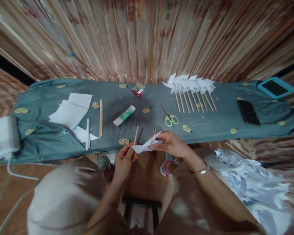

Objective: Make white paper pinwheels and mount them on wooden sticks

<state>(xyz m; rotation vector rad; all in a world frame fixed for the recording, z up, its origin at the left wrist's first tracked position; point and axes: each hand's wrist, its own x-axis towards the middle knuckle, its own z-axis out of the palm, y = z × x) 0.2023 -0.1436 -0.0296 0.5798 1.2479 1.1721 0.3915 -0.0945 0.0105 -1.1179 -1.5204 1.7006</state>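
Left hand (124,156): fingers closed on a slender pale wooden stick (136,133), end projecting, apparently steadying it. Right hand (170,143): fingers pinching folded white paper (144,148) between the hands. Green-handled metal scissors (170,115) lie beyond, presumably for reach.

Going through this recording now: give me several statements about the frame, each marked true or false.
1. The left hand holds a thin pale wooden stick. True.
2. The right hand holds lime-handled metal scissors. False: the right hand holds folded white paper; the scissors lie on the teal patterned cloth.
3. The small red cardboard box has its flap raised. True.
4. The green and white cylindrical tube stands upright. False: this tube lies on its side.
5. Pointed white paper shapes lie in a row. True.
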